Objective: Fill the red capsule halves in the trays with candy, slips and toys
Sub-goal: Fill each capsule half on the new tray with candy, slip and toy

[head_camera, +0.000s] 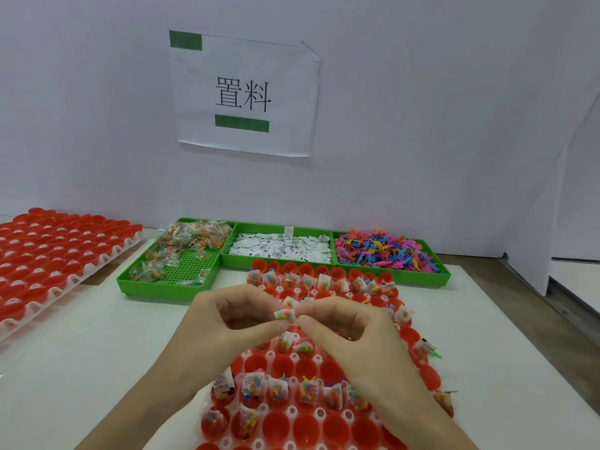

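Above the near tray (293, 412) of red capsule halves (284, 365), both hands are meeting over the middle rows: the left hand (227, 323) and the right hand (344, 329) are each pinching one small candy packet (285, 314) between thumb and forefinger, the left at its lower left edge, the right at its right edge. The packet is sitting just clear of the cups, folded or bunched between the fingertips. It is looking like a light, crinkly film sachet with loose coloured pieces inside, so it is likely giving way under pressure rather than resisting; taking it by the sealed edges, as here, is probably safer than squeezing the filled middle, and the film may be slippery. Many cups in the far and near rows are already carrying packets, slips and toys, while several in the middle and near the bottom edge are standing bare, so the filling is seeming partway done. Behind the tray, three green bins are lining the worktop (97, 336): candy packets (181, 245) left, white slips (282, 248) centre, coloured toys (386, 251) right. A second tray of capsule halves (48, 251) is waiting at far left.
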A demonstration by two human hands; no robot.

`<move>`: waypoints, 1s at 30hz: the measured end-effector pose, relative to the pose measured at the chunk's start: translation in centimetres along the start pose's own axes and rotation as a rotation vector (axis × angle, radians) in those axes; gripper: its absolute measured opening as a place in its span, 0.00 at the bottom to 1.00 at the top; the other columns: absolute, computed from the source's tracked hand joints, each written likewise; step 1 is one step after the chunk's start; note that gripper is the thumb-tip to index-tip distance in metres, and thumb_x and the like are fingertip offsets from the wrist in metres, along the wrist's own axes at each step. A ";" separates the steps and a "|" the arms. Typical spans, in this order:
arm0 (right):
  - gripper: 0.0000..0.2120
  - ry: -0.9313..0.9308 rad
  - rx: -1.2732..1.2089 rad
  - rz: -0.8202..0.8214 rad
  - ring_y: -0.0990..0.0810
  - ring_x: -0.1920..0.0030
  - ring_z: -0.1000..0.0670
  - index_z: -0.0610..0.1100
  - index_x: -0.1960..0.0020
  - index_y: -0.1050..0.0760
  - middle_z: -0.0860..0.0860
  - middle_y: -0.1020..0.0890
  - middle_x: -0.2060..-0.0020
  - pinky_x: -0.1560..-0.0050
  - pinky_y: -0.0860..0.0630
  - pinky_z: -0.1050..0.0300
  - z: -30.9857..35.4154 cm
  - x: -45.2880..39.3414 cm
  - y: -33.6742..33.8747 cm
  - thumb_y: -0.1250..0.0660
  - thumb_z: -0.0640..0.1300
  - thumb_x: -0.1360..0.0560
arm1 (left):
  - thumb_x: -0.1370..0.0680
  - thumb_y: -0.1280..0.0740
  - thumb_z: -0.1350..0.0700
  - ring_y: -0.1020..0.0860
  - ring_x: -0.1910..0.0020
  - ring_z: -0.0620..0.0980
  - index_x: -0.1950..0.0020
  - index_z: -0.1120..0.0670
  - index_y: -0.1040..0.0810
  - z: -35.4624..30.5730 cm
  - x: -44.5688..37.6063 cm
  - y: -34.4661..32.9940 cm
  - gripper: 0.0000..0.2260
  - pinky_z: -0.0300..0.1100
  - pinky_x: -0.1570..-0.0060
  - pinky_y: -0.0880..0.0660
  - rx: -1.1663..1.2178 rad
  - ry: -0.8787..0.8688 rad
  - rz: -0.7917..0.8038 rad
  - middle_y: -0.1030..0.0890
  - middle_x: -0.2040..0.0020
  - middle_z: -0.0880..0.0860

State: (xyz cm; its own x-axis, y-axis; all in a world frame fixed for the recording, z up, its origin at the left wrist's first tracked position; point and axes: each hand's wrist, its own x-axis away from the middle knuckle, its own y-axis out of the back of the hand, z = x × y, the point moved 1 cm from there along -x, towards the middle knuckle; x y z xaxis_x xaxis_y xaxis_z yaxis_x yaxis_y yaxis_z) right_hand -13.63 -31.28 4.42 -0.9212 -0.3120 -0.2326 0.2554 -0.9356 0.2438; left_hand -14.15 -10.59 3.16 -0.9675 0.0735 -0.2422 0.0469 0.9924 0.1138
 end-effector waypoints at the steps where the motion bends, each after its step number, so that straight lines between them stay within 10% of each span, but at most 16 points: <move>1: 0.06 -0.002 0.020 0.005 0.15 0.51 0.58 0.58 0.50 0.14 0.58 0.12 0.54 0.50 0.22 0.68 0.1 -0.1 0.3 0.27 0.47 0.23 | 0.32 0.19 0.54 0.13 0.56 0.54 0.55 0.54 0.13 0.1 0.0 0.0 0.09 0.36 0.55 0.19 -0.005 -0.002 -0.010 0.13 0.57 0.57; 15: 0.06 -0.155 0.849 -0.113 0.18 0.51 0.51 0.43 0.48 0.14 0.46 0.13 0.50 0.50 0.25 0.60 -4.8 -16.3 9.5 0.29 0.41 0.21 | 0.32 0.19 0.55 0.14 0.57 0.54 0.57 0.53 0.14 0.6 -0.9 1.9 0.08 0.35 0.55 0.19 0.008 -0.057 -0.179 0.13 0.58 0.55; 30: 0.13 -0.342 1.062 0.029 0.15 0.47 0.44 0.35 0.45 0.17 0.41 0.15 0.47 0.44 0.18 0.46 -7.5 -21.1 8.3 0.24 0.42 0.26 | 0.32 0.19 0.55 0.14 0.59 0.51 0.58 0.52 0.15 0.9 -0.7 1.7 0.07 0.34 0.57 0.20 0.008 -0.063 -0.186 0.14 0.60 0.55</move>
State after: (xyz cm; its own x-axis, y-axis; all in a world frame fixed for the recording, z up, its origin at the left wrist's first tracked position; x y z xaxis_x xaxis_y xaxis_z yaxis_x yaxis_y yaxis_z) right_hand 10.09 -33.71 4.25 -0.9930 -0.1171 0.0180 0.0482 -0.2614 0.9640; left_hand -13.13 -8.83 2.72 -0.9422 -0.1054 -0.3179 -0.1289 0.9902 0.0538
